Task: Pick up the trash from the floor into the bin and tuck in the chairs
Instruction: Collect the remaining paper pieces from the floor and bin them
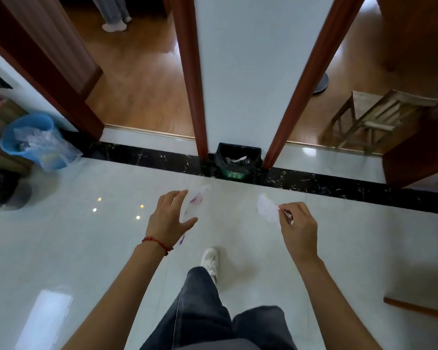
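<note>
Bin (238, 160) contents perhaps paper; wrapper (194, 203) blurred.

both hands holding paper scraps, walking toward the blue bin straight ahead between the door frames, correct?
Not quite. The bin straight ahead between the door frames is the black-lined green bin, not blue; the blue bin stands off to the left by the wall. The rest holds: in the head view the left hand holds a paper scrap and the right hand pinches a white scrap.
</note>
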A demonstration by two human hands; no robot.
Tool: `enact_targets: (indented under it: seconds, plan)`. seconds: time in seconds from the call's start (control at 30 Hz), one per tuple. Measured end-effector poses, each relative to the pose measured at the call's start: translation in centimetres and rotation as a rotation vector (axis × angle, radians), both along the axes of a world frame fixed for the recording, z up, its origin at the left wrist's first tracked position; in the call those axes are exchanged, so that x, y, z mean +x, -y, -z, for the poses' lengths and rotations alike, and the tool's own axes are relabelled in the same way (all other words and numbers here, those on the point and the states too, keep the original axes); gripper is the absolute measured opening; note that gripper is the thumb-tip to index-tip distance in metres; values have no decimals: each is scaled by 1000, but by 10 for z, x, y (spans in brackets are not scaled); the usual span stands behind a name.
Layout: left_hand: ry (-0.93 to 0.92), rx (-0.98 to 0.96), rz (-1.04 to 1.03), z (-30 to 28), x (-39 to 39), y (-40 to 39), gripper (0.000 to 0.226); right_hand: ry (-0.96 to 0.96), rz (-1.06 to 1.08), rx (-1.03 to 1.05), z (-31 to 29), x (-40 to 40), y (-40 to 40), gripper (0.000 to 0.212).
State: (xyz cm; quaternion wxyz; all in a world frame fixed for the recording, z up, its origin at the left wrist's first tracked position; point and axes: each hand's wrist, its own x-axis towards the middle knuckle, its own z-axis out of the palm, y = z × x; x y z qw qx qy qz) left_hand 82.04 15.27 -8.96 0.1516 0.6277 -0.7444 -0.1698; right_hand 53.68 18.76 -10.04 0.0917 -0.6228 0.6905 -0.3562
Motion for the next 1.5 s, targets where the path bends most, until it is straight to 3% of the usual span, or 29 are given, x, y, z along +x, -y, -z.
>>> enact_targets:
  seconds: [0.4, 0.8, 1.27, 1.5]
  plan:
    - [12, 69, 95, 6, -31, 183, 67, 18, 124, 63, 2, -10, 152, 12]
    - [11, 133, 27, 50, -93, 299, 67, 79, 38, 112, 49, -64, 278, 11]
    - [24, 209, 155, 223, -129, 392, 68, 82, 63, 216, 214, -78, 360, 3]
    - [61, 199, 258, 322, -143, 417, 70, 86, 99, 236, 313, -78, 380, 10]
